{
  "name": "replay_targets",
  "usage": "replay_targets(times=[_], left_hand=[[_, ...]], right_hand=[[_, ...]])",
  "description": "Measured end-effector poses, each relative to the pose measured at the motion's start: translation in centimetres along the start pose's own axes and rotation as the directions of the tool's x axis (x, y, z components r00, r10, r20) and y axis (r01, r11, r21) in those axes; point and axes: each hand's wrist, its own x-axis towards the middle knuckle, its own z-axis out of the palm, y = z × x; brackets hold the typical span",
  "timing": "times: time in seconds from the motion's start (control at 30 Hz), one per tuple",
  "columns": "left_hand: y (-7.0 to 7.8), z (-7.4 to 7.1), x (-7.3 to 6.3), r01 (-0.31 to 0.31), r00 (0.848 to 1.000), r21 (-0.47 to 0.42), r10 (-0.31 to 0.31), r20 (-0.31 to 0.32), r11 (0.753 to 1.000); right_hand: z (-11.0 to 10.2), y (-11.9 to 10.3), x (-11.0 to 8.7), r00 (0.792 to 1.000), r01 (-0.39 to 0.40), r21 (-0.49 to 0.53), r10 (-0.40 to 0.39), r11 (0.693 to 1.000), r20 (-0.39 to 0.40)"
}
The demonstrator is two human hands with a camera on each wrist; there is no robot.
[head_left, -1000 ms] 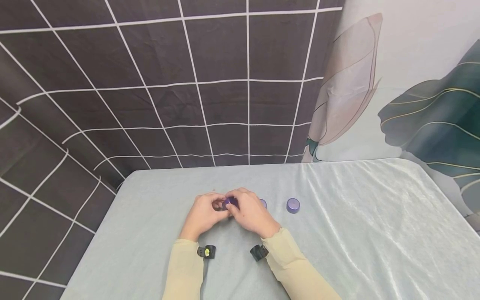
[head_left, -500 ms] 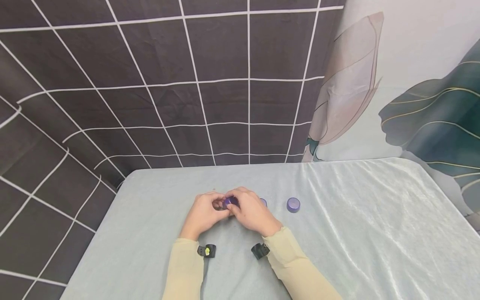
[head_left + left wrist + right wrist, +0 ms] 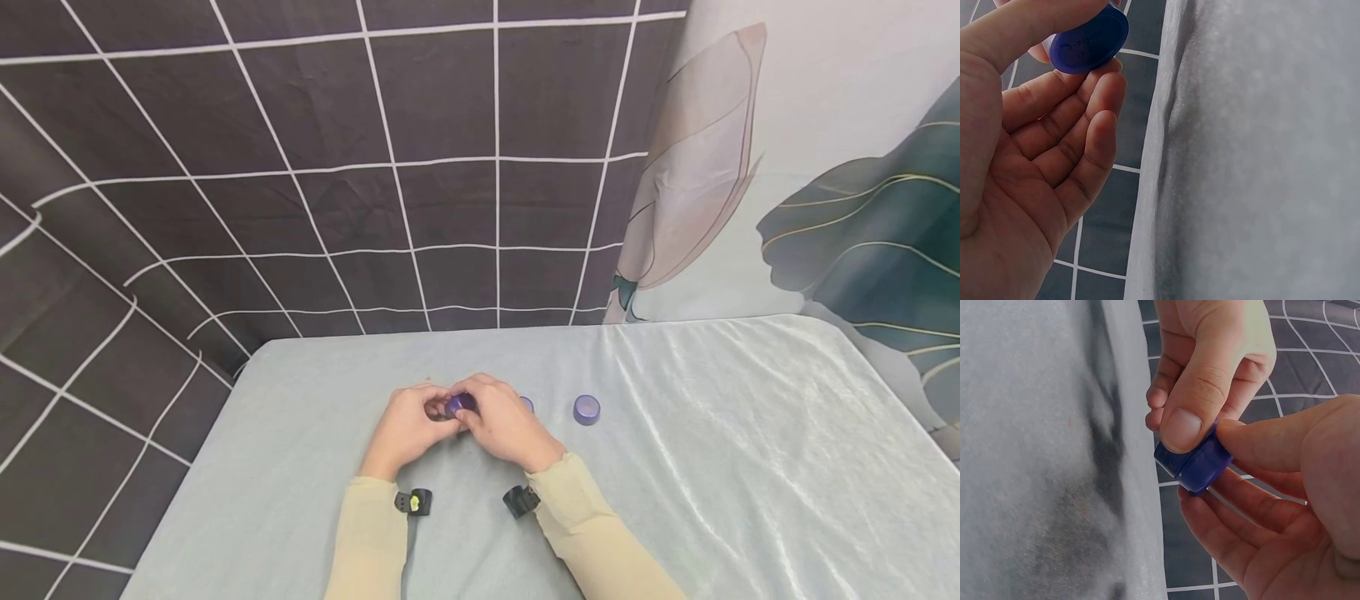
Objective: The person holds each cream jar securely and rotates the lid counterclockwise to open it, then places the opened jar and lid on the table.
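Observation:
Both hands hold a small round purple jar (image 3: 461,406) between them, low over the table. My left hand (image 3: 408,429) pinches it from the left, and my right hand (image 3: 504,423) pinches the other side. In the right wrist view the jar (image 3: 1204,467) looks bluer and has a seam around it, with the left thumb pressed on one part and the right thumb at the other. Small dark print marks its flat face (image 3: 1088,40) in the left wrist view. Fingers cover much of the jar.
A similar purple round piece (image 3: 587,410) lies on the table to the right. Another purple piece (image 3: 528,404) is mostly hidden behind the right hand. Pale cloth covers the table (image 3: 712,450); a dark curtain with a white grid (image 3: 442,208) hangs behind it.

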Motion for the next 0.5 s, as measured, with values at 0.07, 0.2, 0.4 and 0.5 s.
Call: replay_targets(times=[0.07,0.2,0.4,0.5], left_hand=[[0.04,-0.01,0.02,0.002,1.000,0.001,-0.002,0.001,1.000],[0.05,0.01,0.06,0.016,1.000,-0.005,-0.016,0.004,1.000],[0.11,0.04,0.04,0.019,1.000,-0.012,-0.019,0.003,1.000],[0.18,0.04,0.05,0.032,0.999,-0.005,-0.032,0.007,0.999]], right_hand=[[-0.02,0.01,0.00,1.000,0.000,0.001,0.000,1.000,0.003],[-0.04,0.00,0.01,1.000,0.001,0.003,-0.001,1.000,0.006],[-0.08,-0.02,0.00,1.000,-0.007,0.012,0.007,1.000,0.004],[-0.05,0.03,-0.03,1.000,-0.009,0.007,0.009,1.000,0.000]])
